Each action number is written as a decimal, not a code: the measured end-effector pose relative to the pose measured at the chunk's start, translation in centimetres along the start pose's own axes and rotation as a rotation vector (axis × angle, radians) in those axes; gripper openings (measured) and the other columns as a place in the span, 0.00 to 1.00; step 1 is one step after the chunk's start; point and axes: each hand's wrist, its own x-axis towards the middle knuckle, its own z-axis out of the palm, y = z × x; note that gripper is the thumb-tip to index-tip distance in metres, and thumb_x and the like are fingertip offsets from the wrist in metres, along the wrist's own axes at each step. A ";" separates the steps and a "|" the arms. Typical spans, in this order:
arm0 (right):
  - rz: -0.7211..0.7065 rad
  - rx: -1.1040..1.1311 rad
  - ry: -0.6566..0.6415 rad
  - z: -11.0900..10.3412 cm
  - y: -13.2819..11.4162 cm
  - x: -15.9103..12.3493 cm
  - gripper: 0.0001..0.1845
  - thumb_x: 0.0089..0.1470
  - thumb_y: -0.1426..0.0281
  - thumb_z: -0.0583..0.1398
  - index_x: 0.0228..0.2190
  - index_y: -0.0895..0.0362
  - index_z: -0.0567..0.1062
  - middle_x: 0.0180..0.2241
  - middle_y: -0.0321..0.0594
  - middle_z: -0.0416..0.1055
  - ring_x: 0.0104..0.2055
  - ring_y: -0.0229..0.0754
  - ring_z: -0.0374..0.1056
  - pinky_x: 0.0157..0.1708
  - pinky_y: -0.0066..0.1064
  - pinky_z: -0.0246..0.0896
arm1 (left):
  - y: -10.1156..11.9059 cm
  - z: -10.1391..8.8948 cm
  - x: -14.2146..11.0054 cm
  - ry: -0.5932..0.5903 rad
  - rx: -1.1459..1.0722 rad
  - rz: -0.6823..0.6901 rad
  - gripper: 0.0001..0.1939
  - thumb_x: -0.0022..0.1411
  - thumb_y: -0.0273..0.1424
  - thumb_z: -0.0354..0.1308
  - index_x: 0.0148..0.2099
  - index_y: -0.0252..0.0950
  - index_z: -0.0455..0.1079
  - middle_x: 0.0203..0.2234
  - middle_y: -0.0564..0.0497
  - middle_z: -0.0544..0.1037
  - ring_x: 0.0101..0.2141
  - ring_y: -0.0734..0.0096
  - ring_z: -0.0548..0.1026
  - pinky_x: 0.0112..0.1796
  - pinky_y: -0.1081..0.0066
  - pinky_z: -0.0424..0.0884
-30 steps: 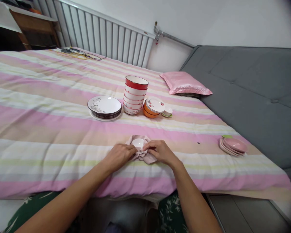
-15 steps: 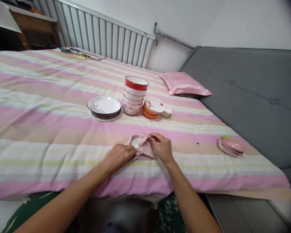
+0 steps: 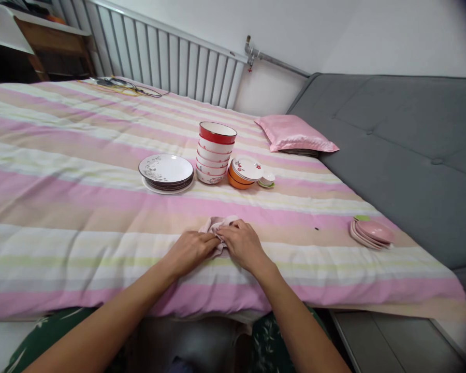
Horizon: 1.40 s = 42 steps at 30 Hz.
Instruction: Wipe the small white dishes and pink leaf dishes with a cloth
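Note:
A pale pink cloth (image 3: 213, 224) lies bunched on the striped bedspread in front of me, with both hands on it. My left hand (image 3: 192, 249) has its fingers closed on the near left side of the cloth. My right hand (image 3: 243, 242) presses in from the right, fingers bent over the cloth and close to the left fingertips. A small white dish is in the cloth, but the folds and my fingers now hide it. Beyond the cloth stand a stack of plates (image 3: 166, 168) and a tall stack of red-and-white bowls (image 3: 216, 151).
Orange bowls (image 3: 239, 181) topped by flowered dishes (image 3: 248, 168) stand right of the tall stack, beside small white dishes (image 3: 267, 178). Pink dishes (image 3: 375, 233) lie at the right. A pink pillow (image 3: 295, 133), cables (image 3: 128, 85), a radiator (image 3: 166, 52) and a grey headboard (image 3: 392, 119) are farther back.
My right hand has moved left, folding the right part of the cloth over the white dish, which was partly visible before. My left hand has stayed in place.

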 end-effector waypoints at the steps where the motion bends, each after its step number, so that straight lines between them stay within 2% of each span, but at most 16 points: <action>1: 0.020 -0.013 0.001 0.0 -0.2 0.0 0.13 0.60 0.68 0.51 0.41 0.51 0.74 0.40 0.37 0.74 0.41 0.43 0.60 0.40 0.33 0.55 | 0.0 0.0 0.0 -0.002 0.001 -0.001 0.12 0.66 0.33 0.46 0.42 0.36 0.70 0.32 0.48 0.78 0.32 0.69 0.76 0.32 0.72 0.65; 8: 0.021 -0.006 0.006 0.3 0.4 0.0 0.12 0.59 0.67 0.52 0.31 0.57 0.74 0.33 0.42 0.73 0.37 0.42 0.61 0.41 0.32 0.54 | 0.2 -0.3 0.1 0.003 -0.005 -0.001 0.13 0.66 0.34 0.44 0.43 0.36 0.69 0.32 0.49 0.78 0.32 0.69 0.75 0.30 0.71 0.64; 15: -0.008 0.088 -0.005 -0.5 1.1 0.0 0.14 0.59 0.68 0.52 0.24 0.57 0.70 0.26 0.37 0.70 0.32 0.39 0.61 0.36 0.29 0.53 | 0.3 -0.5 0.0 -0.006 -0.033 -0.001 0.12 0.65 0.32 0.46 0.42 0.37 0.70 0.31 0.50 0.77 0.31 0.70 0.75 0.30 0.72 0.64; 19: 0.090 0.060 0.028 -1.2 1.8 -0.3 0.17 0.61 0.68 0.49 0.24 0.56 0.69 0.25 0.37 0.70 0.31 0.38 0.62 0.33 0.28 0.52 | 0.2 -0.5 -0.1 0.012 -0.063 -0.012 0.12 0.65 0.31 0.47 0.41 0.37 0.71 0.30 0.49 0.77 0.31 0.71 0.75 0.32 0.73 0.65; 25: 0.255 -0.114 0.071 -1.0 3.5 -0.4 0.18 0.59 0.67 0.51 0.20 0.56 0.70 0.23 0.44 0.72 0.32 0.44 0.63 0.31 0.31 0.50 | -0.1 -0.7 -0.2 0.089 -0.099 -0.015 0.13 0.64 0.31 0.45 0.41 0.37 0.72 0.31 0.48 0.79 0.32 0.71 0.76 0.33 0.74 0.68; 30: 0.295 -0.112 0.077 -0.5 3.9 -0.5 0.12 0.53 0.67 0.58 0.21 0.56 0.70 0.23 0.43 0.71 0.30 0.44 0.63 0.28 0.31 0.49 | -0.3 -1.5 -0.2 0.185 -0.087 -0.021 0.13 0.63 0.34 0.47 0.37 0.37 0.73 0.29 0.48 0.80 0.29 0.72 0.76 0.31 0.75 0.69; 34: 0.284 -0.029 0.077 -0.3 3.9 -0.5 0.02 0.48 0.70 0.61 0.28 0.56 0.72 0.24 0.38 0.72 0.31 0.42 0.63 0.28 0.29 0.51 | -0.9 -1.9 -0.5 0.210 -0.040 -0.101 0.12 0.61 0.32 0.49 0.34 0.37 0.73 0.25 0.49 0.79 0.27 0.72 0.75 0.28 0.76 0.67; 38: 0.218 0.018 0.058 -0.1 3.7 -0.4 0.05 0.49 0.75 0.59 0.30 0.55 0.75 0.27 0.37 0.74 0.35 0.42 0.64 0.35 0.29 0.53 | -1.7 -2.2 -0.6 0.154 0.077 -0.225 0.11 0.58 0.29 0.49 0.31 0.36 0.73 0.25 0.48 0.78 0.25 0.70 0.74 0.25 0.74 0.64; 42: 0.185 0.012 0.039 -0.1 3.2 -0.3 0.10 0.55 0.73 0.55 0.29 0.55 0.76 0.30 0.40 0.75 0.37 0.42 0.63 0.37 0.30 0.53 | -2.5 -2.6 -0.8 0.102 0.130 -0.382 0.12 0.55 0.25 0.48 0.32 0.36 0.74 0.27 0.47 0.78 0.30 0.64 0.74 0.27 0.71 0.65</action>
